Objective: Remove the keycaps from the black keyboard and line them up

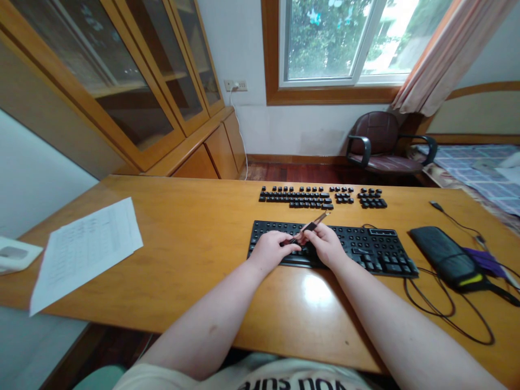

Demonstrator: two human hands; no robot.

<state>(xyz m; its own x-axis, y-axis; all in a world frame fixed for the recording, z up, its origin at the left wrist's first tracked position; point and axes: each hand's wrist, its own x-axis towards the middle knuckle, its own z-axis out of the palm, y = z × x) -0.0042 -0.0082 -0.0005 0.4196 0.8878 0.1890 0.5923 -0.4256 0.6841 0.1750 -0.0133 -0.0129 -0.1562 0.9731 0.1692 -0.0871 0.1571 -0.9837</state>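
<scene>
Ideally, the slim tool, pinched by the right hand, presses the keyboard lightly; left hand, fingers curled, hold unclear.

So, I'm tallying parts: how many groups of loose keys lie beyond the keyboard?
3: the wide left group, the middle group and the right group, all toward the back of the desk. None looks hidden.

Single head-worn view, looking forward and down across desk, hands close mid-frame, window beyond.
</scene>
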